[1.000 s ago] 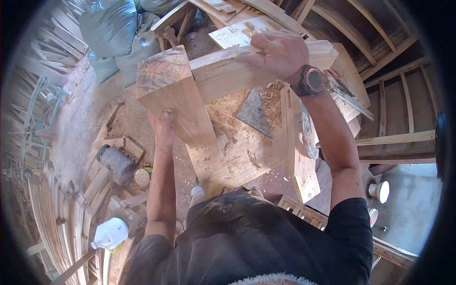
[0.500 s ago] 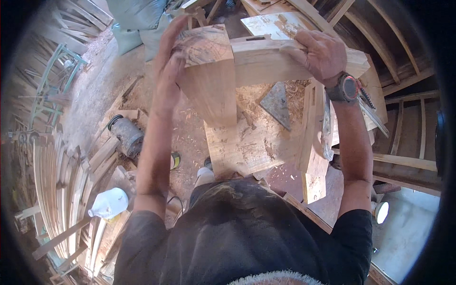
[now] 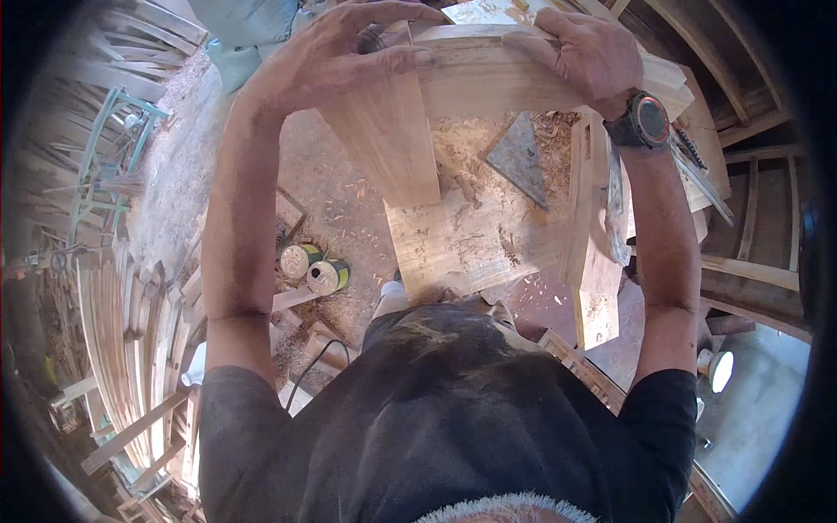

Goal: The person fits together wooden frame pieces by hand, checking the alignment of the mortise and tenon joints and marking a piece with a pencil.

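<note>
My left hand (image 3: 349, 39) grips the top end of a thick wooden block (image 3: 388, 139) that leans down toward me over the bench. My right hand (image 3: 588, 52), with a dark watch on its wrist, holds a long wooden beam (image 3: 488, 78) that crosses the block at its top. Both pieces meet under my fingers. Below them lies a flat board (image 3: 471, 240) covered in sawdust, with a grey triangular metal piece (image 3: 520, 161) resting on it.
An upright plank (image 3: 593, 261) stands on edge at the right of the board. Two round cans (image 3: 316, 268) sit on the sawdust floor at the left. Stacked slats and a green frame (image 3: 109, 166) fill the far left. A white lamp (image 3: 720, 368) is at lower right.
My left hand has climbed from the block's lower side to its top end. The block and beam now sit closer under both hands, and my view has shifted down and forward.
</note>
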Demonstrator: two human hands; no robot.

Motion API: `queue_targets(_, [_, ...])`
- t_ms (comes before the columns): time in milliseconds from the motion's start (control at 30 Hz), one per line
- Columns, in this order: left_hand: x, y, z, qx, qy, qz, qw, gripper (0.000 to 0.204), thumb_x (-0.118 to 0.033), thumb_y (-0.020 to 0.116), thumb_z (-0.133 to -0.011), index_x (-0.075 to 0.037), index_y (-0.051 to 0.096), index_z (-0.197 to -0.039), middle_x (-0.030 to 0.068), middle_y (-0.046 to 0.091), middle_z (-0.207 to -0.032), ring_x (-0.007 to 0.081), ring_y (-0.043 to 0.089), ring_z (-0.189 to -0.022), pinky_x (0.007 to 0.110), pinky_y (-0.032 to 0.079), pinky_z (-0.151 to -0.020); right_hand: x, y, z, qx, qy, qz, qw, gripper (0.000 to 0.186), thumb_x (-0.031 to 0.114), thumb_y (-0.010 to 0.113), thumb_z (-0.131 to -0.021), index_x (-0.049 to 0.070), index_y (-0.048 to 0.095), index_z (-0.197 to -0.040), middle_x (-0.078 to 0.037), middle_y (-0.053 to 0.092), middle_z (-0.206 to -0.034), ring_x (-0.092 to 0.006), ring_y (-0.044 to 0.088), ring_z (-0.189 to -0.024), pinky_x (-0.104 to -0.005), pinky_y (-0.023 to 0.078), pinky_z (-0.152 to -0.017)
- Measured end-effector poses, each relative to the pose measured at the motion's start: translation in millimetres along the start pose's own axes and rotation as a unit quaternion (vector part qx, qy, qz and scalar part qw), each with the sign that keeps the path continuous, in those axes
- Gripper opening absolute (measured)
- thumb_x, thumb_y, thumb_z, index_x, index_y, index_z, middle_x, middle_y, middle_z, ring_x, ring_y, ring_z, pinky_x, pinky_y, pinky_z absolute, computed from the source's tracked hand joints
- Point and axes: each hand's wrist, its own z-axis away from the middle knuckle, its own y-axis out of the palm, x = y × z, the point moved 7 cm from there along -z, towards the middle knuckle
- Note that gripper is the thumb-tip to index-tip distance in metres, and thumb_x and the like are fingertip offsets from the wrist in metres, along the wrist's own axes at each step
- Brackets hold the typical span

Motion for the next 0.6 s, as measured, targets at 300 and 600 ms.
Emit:
queue_targets(300, [14, 11, -20, 0.072, -0.008, 0.043, 0.996, 0.070, -0.043, 0.076, -0.089, -0.006, 0.054, -0.144, 0.0150, 0.056, -0.147, 0.0303, 0.051, -0.137, 0.042, 0.039, -0.115, -18, 18, 8, 0.076, 0.025, 0.029, 0.996, 0.050, 0.061, 0.059, -0.095, 0.013, 0.073, -0.095, -0.012, 0.072, -0.083, -0.0337, 0.070, -0.079, -0.0457, 0.055, -0.067])
queue_targets(600, [27, 13, -25, 0.013, 0.025, -0.006, 1.000, 0.055, -0.042, 0.070, -0.093, -0.001, 0.067, -0.130, 0.0150, 0.061, -0.138, 0.0299, 0.054, -0.133, 0.040, 0.039, -0.113, -11, 18, -4, 0.156, 0.056, 0.022, 0.986, 0.056, 0.067, 0.055, -0.094, 0.014, 0.073, -0.092, -0.013, 0.071, -0.080, -0.0336, 0.071, -0.076, -0.0477, 0.054, -0.068])
